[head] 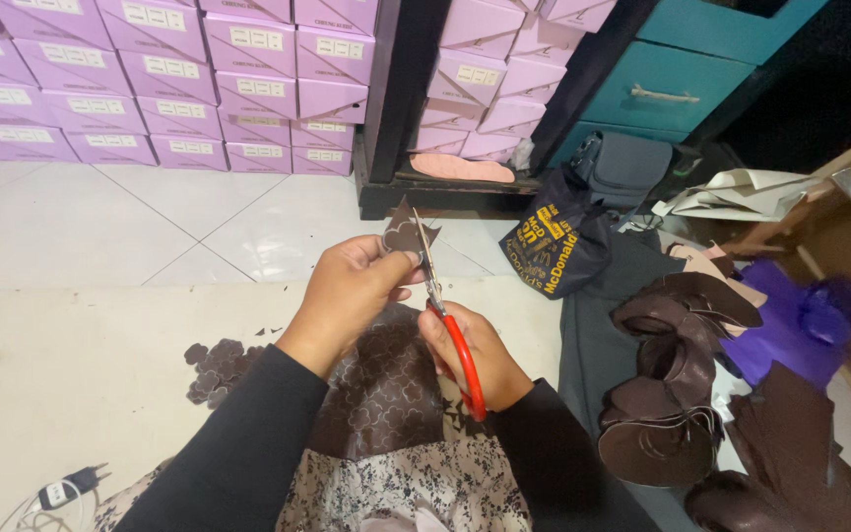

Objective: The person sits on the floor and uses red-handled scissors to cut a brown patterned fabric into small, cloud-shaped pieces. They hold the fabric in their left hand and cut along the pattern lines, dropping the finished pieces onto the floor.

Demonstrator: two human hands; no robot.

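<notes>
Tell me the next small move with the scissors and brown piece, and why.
Probably close the scissors a little further along the edge of the brown piece. The left hand pinches the piece up in the air, the right hand grips the red handles, and the blades already sit against the piece's edge.

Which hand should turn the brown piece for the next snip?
Probably the left hand: it pinches the brown piece up by the blades. The right hand is busy gripping the red scissors.
</notes>
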